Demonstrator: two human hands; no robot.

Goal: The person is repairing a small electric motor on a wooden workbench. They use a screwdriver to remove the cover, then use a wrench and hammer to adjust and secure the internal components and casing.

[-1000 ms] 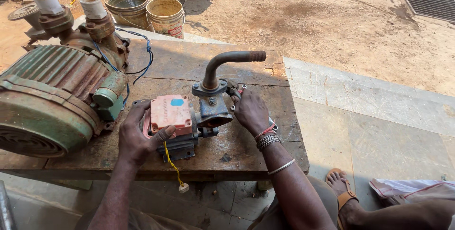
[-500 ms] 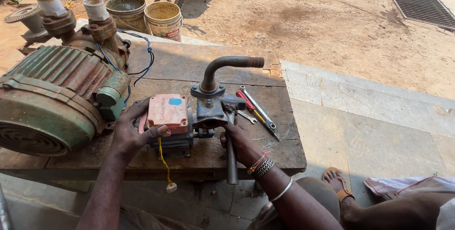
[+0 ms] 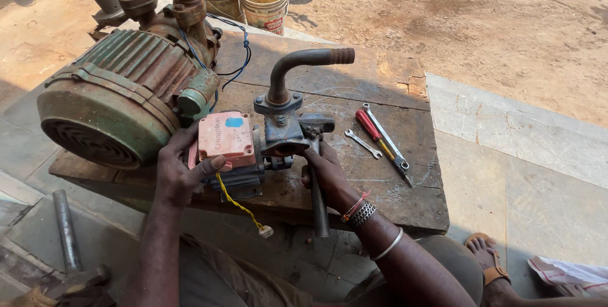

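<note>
The left hand (image 3: 183,171) grips the small pump (image 3: 253,149) near the wooden table's (image 3: 392,199) front edge. The right hand (image 3: 326,171) fingers wrap a long tool (image 3: 318,202). A big green motor (image 3: 120,98) crowds the left; wrenches (image 3: 373,136) lie right.

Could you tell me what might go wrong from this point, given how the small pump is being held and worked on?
1. The small pump sits near the front edge of the wooden bench, steadied only by the left hand; it could tip or slide off.
2. The right hand grips a long metal tool close to the pump body; a slip might pinch fingers.
3. The yellow wire dangles off the edge and could snag.
</note>
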